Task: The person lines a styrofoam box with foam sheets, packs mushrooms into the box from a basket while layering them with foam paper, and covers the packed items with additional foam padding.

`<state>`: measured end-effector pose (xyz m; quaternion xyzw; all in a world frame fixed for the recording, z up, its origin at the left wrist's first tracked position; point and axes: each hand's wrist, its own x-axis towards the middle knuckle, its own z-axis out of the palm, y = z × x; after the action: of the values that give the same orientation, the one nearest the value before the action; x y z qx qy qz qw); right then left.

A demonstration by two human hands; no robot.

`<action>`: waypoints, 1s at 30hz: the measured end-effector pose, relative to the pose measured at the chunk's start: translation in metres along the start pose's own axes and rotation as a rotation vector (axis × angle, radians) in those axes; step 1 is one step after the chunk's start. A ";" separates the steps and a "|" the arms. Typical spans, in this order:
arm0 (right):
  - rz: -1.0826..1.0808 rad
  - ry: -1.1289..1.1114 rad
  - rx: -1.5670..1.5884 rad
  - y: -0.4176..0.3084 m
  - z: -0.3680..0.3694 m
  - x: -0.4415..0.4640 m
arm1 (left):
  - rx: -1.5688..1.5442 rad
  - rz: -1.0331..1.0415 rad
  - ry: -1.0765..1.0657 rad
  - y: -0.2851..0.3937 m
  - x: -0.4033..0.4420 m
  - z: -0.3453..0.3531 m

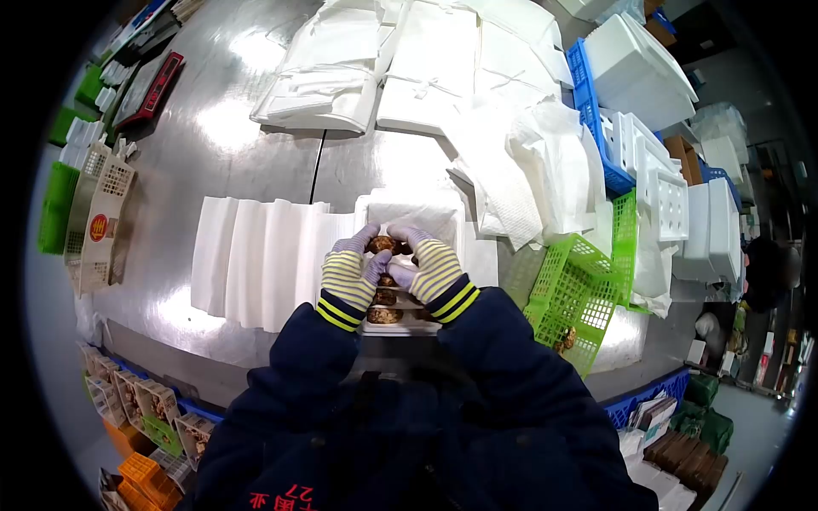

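Both my hands wear pale purple gloves with yellow and white striped backs. They meet over a white foam box (363,223) lined with white paper. My left hand (351,266) and my right hand (426,264) close their fingers around a mottled brown mushroom (382,245); the fingers partly cover it. Below the hands, a brown mushroom (384,316) lies at the near end of the box, with others in a row above it. Pleated white paper (256,260) lies flat to the left of the box.
Stacks of white paper (430,68) lie at the back, with crumpled sheets (554,153) at right. A green basket (562,289) holding a few mushrooms stands right of my arm. A red-edged scale (153,89) and a beige basket (100,217) are at left; white foam boxes (635,64) stand far right.
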<state>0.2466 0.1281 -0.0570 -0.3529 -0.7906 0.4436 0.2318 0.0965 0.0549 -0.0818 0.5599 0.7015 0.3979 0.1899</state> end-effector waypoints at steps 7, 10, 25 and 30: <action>-0.013 -0.270 -0.666 0.008 0.014 0.014 | 0.180 0.121 0.147 -0.011 0.009 -0.022; -0.159 -0.273 -0.737 0.019 0.021 0.009 | 0.525 0.376 -0.064 -0.010 0.001 -0.019; 0.289 0.502 0.339 0.106 -0.032 -0.006 | 0.007 -0.608 -0.442 -0.042 0.103 0.015; 0.347 0.336 0.162 0.086 -0.042 -0.009 | -0.771 -0.181 -0.320 -0.057 0.080 0.014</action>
<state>0.3111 0.1746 -0.1105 -0.5322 -0.6305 0.4738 0.3078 0.0460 0.1316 -0.1202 0.4388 0.5092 0.5210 0.5260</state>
